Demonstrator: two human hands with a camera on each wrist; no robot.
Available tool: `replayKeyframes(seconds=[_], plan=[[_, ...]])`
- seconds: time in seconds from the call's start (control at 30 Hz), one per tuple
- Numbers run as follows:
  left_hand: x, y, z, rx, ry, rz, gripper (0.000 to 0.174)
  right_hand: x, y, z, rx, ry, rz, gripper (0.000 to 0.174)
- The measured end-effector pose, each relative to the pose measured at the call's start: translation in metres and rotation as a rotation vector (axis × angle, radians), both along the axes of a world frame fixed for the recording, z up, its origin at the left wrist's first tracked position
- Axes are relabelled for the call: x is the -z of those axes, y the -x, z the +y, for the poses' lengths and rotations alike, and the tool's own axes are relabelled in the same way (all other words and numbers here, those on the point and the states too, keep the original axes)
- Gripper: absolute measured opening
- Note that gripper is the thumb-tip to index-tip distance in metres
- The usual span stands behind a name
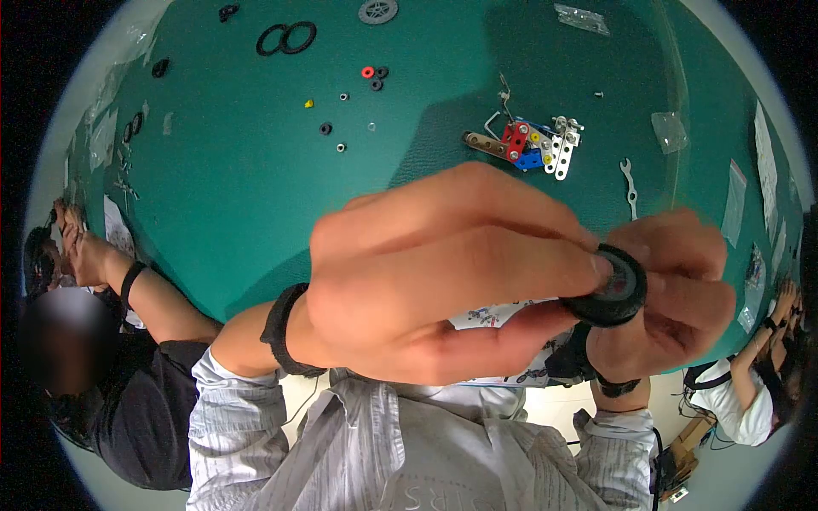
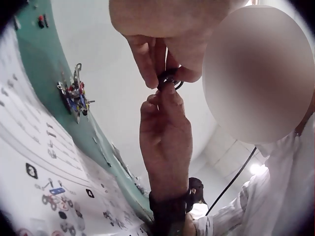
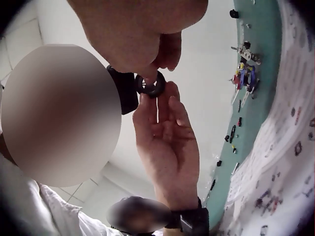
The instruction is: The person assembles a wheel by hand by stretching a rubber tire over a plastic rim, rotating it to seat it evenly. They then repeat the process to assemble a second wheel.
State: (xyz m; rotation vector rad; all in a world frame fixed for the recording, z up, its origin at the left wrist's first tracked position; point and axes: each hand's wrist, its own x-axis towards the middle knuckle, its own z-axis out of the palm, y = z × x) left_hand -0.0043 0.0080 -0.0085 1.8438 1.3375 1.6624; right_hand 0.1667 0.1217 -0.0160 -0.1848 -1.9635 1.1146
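A small black-tyred wheel with a grey hub is held up between both hands, close to the head camera. My left hand pinches its tyre between fingertips and thumb. From the other side my right hand grips the wheel with curled fingers. In the left wrist view the right hand's fingertips meet the lower edge of the wheel. The right wrist view shows a right fingertip at the hub inside the tyre. Beyond the hands, a partly built model of red, blue and silver perforated strips lies on the green table.
A spanner lies right of the model. Further back are two large black tyres, a grey wheel disc, a red ring and several small parts. A printed instruction sheet lies beneath the hands. Other people sit at both sides.
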Motion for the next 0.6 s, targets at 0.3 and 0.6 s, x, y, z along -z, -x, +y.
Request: replayKeyframes(seconds=[0.3, 0.6], plan=[[0.001, -0.005, -0.003, -0.037, 0.007, -0.043, 0.027, -0.003, 0.000, -0.002, 0.017, -0.012, -0.036, 0.030], [0.003, -0.003, -0.002, -0.044, -0.031, 0.007, 0.023, -0.010, 0.004, -0.006, -0.014, -0.043, -0.070, 0.034]])
